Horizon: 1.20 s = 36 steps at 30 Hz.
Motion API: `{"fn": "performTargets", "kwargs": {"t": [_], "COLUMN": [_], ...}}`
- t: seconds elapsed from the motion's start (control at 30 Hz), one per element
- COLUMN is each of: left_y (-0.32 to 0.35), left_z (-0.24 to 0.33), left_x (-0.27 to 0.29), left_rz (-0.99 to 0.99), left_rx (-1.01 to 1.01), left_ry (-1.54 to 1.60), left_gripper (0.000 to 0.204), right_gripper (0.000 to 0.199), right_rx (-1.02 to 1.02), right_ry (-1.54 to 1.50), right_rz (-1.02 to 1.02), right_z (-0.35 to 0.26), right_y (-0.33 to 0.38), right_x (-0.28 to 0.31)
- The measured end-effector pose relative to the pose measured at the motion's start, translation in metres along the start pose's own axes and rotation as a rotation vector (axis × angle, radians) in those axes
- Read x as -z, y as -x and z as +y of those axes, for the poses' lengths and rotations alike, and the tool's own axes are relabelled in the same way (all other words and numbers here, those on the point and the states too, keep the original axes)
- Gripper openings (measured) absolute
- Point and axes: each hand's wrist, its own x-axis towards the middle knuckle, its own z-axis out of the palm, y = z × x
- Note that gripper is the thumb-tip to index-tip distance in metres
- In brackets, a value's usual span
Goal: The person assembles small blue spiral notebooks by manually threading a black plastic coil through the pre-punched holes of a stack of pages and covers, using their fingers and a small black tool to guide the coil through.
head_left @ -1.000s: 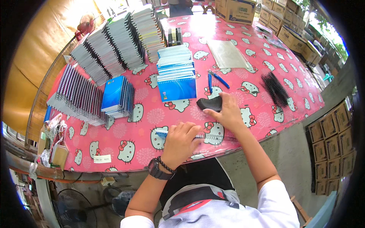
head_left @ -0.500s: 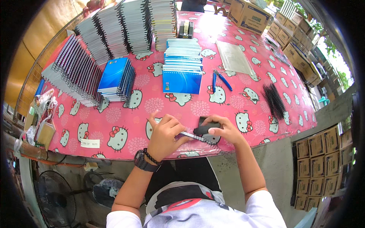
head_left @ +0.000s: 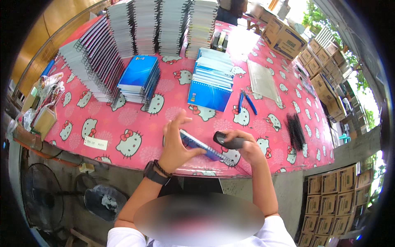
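My left hand [head_left: 176, 144] supports a small blue notebook [head_left: 196, 145] near the table's front edge, thumb along its near side and fingers raised behind it. The notebook is tilted on its edge, with its spine upward. A wire-like spiral coil [head_left: 228, 159] runs along that spine and sticks out past its right end. My right hand [head_left: 250, 149] grips a dark, rounded black tool [head_left: 227, 140] just above the coil end; its exact kind is not clear. Behind the notebook lies a fanned stack of blue notebooks [head_left: 210, 95] with punched holes.
Coil-bound blue notebooks [head_left: 138, 74] are stacked at the left, before tall rows of bound books [head_left: 146, 29]. Blue-handled cutters [head_left: 247, 103], a clear plastic sheet [head_left: 263, 82] and a bundle of black coils [head_left: 295, 132] lie on the right. A tape dispenser [head_left: 220, 41] stands at the back.
The view has shifted. My left fingers have opened wider around the notebook, which now shows more of its blue cover. The black tool has turned in my right hand.
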Motion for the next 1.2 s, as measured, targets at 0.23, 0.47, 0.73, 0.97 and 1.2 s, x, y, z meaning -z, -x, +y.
{"fn": "performTargets", "kwargs": {"t": [0.23,0.47,0.73,0.97,1.2], "left_y": [0.017,0.011,0.016,0.017,0.018], "left_z": [-0.035,-0.036,-0.039,-0.032,-0.04], "left_x": [-0.009,-0.009,-0.011,-0.009,-0.013], "left_rz": [-0.193,-0.184,-0.198,-0.214,-0.193], "left_rx": [0.308,0.248,0.266,0.3,0.241], "left_ry": [0.432,0.379,0.431,0.427,0.448], "left_gripper": [0.055,0.052,0.054,0.054,0.055], "right_gripper": [0.043,0.05,0.035,0.042,0.042], "right_rx": [0.037,0.125,0.082,0.031,0.003], "right_ry": [-0.105,-0.359,-0.156,0.057,0.056], "right_rz": [-0.009,-0.107,-0.159,-0.053,-0.012], "right_z": [0.006,0.006,-0.001,0.0,0.002], "right_y": [-0.003,-0.011,-0.017,-0.025,-0.026], "right_x": [-0.007,-0.003,-0.011,-0.022,-0.025]}}
